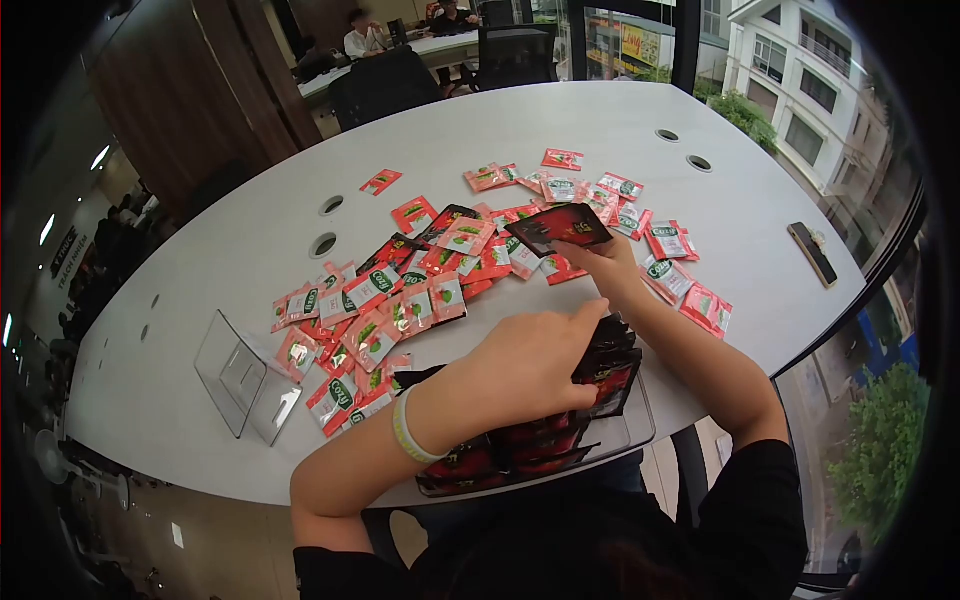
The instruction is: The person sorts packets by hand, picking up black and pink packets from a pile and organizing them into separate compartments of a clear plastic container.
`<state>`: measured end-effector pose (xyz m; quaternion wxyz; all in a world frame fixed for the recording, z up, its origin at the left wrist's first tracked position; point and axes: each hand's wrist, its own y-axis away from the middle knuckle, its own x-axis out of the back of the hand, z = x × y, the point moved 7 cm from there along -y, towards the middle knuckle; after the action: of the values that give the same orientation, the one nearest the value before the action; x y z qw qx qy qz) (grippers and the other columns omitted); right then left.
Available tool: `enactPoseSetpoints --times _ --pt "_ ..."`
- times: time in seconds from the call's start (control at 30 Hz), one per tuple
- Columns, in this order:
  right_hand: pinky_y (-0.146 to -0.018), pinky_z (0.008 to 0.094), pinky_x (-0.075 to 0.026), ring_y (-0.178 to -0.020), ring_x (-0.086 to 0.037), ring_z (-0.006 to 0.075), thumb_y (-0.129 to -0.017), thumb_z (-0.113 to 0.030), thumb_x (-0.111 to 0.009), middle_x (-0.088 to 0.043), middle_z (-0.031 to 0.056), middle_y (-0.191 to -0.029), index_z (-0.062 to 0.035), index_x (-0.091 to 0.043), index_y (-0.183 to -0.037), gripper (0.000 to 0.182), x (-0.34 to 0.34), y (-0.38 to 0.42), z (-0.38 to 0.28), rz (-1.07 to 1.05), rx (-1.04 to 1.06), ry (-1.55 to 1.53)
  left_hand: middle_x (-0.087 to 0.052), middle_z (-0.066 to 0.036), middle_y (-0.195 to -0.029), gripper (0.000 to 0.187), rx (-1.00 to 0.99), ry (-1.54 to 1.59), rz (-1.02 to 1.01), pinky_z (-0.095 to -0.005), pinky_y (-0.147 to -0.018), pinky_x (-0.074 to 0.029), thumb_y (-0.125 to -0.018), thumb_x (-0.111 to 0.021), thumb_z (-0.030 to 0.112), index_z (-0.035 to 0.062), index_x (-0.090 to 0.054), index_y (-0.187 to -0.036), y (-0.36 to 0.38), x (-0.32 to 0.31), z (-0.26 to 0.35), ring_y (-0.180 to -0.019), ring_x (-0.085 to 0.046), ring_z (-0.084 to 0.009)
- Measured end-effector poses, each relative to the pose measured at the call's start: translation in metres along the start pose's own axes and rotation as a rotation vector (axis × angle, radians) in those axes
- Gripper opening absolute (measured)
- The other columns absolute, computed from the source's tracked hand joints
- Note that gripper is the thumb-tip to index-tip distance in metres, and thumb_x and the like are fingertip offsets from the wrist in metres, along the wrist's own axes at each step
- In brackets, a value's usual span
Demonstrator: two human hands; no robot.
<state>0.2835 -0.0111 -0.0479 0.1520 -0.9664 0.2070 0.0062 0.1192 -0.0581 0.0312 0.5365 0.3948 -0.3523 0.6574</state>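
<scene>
My right hand (603, 262) pinches a flat black-and-red sachet (558, 230) by its near edge, held above the pile. Stretched over the near side of the table, my left hand (520, 362) has its index finger and thumb apart; its other fingers are hidden. Below it, a row of black-and-red sachets (612, 375) stands packed in a clear plastic tray (638, 436) at the table's near edge. Beyond both hands lies a loose heap of red-and-white Cozy sachets (410, 308), with a few dark sachets (392, 256) mixed in.
An upright clear plastic holder (243, 385) stands left of the heap. A phone (812, 254) lies near the right edge of the white table (220, 270). Round cable holes (323, 244) pierce the tabletop. Black chairs (385, 90) and seated people are beyond the far edge.
</scene>
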Motion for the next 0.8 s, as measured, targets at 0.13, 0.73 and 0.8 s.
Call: enactPoseSetpoints --times 0.13,0.73,0.8 --pt "-0.067 0.024 -0.042 -0.075 -0.054 0.0056 -0.084 -0.012 -0.072 -0.067 -0.0001 -0.088 -0.0021 -0.07 -0.104 0.023 0.006 -0.004 -0.001 0.014 0.008 0.032 -0.063 -0.024 -0.081 0.051 0.034 -0.035 0.007 -0.0452 -0.068 -0.051 -0.074 -0.07 0.023 -0.0055 -0.051 -0.111 -0.004 -0.002 -0.005 -0.078 -0.064 -0.0386" --pt "-0.072 0.032 -0.05 -0.079 -0.064 0.0241 -0.064 -0.003 -0.081 -0.067 0.0104 -0.087 0.0005 -0.068 -0.086 0.026 -0.035 0.049 -0.097 -0.854 0.159 0.717 -0.062 -0.027 -0.086 0.078 0.064 0.135 0.055 -0.0432 -0.072 -0.049 -0.074 -0.07 0.026 -0.0114 -0.036 -0.133 0.007 0.026 -0.045 -0.082 -0.063 -0.037" --pt "-0.07 0.0334 -0.05 -0.078 -0.062 0.0251 -0.063 -0.003 -0.081 -0.065 0.0101 -0.081 0.0003 -0.067 -0.081 0.024 -0.042 0.054 -0.101 -0.838 0.213 0.778 -0.054 -0.03 -0.126 0.102 0.126 0.353 -0.063 -0.0337 -0.075 -0.048 -0.072 -0.071 0.019 0.0019 -0.01 -0.152 0.008 0.026 -0.045 -0.079 -0.061 -0.0279"
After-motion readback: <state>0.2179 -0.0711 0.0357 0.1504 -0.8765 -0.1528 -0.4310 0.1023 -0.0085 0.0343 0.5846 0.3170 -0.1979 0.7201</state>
